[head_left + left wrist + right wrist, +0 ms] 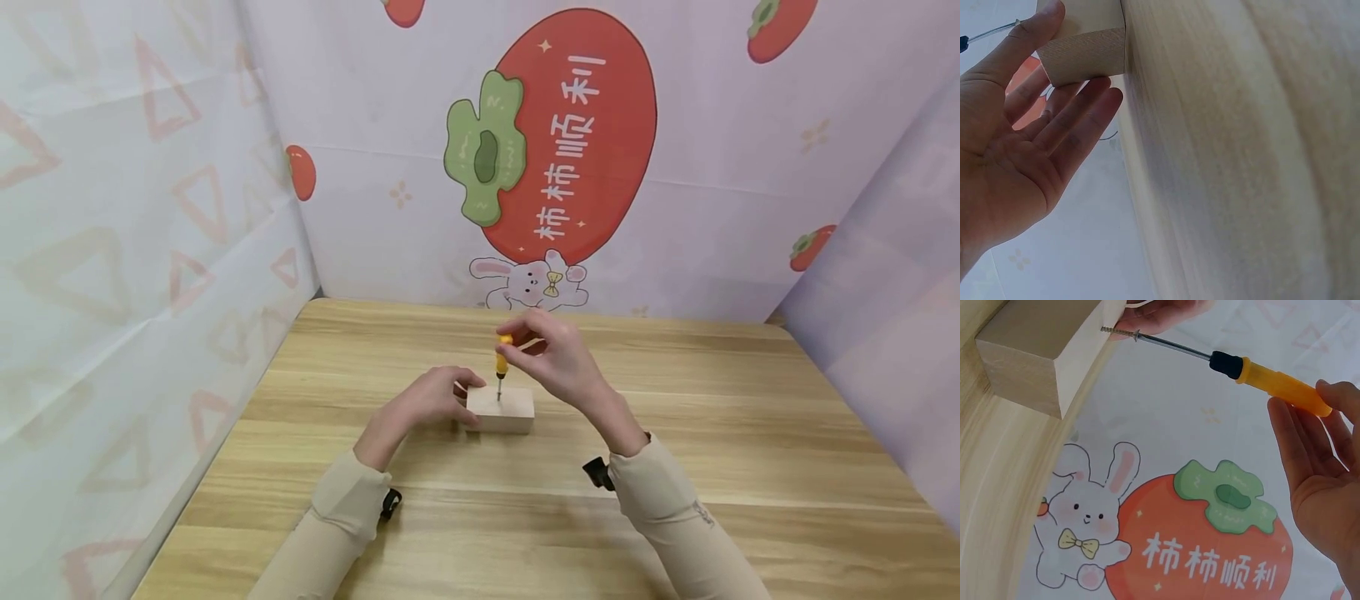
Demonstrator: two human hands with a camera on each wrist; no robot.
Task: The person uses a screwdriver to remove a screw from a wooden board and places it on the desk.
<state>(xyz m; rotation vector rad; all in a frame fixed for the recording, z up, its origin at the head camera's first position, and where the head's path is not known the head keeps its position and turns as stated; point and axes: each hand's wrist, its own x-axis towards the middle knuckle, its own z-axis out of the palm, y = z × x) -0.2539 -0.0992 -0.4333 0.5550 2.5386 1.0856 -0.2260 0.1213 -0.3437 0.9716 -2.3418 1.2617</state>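
Note:
A pale wooden block lies flat on the table. My left hand grips its left end, with the thumb on the near side and fingers round the far side, as the left wrist view also shows. From the block's top face rises a screw, partly sunk, its threads still showing. The tip of a yellow-handled screwdriver meets the screw head, and its shaft stands nearly upright. My right hand pinches the end of the handle between thumb and fingers.
The wood-grain table spreads around the block. Behind it hangs a white cloth printed with a persimmon and a rabbit. More cloth closes the left side. Dark straps sit at both wrists.

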